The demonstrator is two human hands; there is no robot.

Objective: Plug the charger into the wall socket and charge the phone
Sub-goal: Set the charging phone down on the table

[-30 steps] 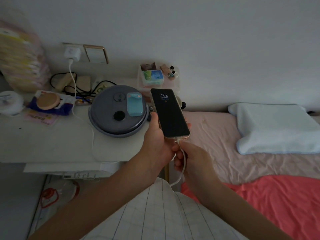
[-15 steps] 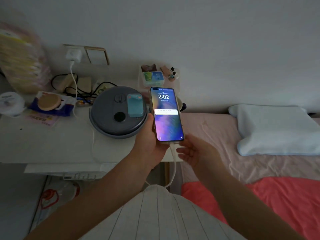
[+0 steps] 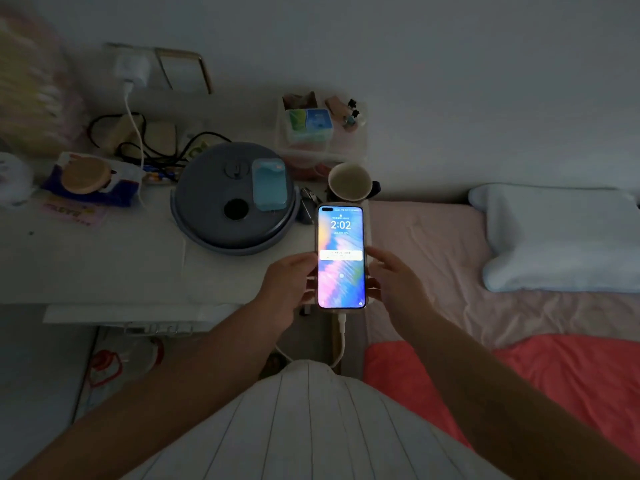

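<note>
The phone (image 3: 341, 258) is lit, showing 2:02, and sits flat over the right edge of the white table (image 3: 104, 265). A white cable (image 3: 341, 336) is plugged into its bottom end and hangs down. The white charger (image 3: 133, 69) sits in the wall socket at the upper left, its cable running down across the table. My left hand (image 3: 289, 289) holds the phone's left side. My right hand (image 3: 394, 278) touches its right side, fingers spread along the edge.
A round grey appliance (image 3: 221, 206) with a teal case (image 3: 269, 184) on it stands left of the phone. A cup (image 3: 349, 183) is just beyond it. Boxes, black cables and a tissue pack crowd the table's back. The bed with a pillow (image 3: 561, 237) lies right.
The phone's screen lit up after the cable went in. My hands lowered the phone toward the table's right edge, and my right hand moved from the plug to the phone's right side.
</note>
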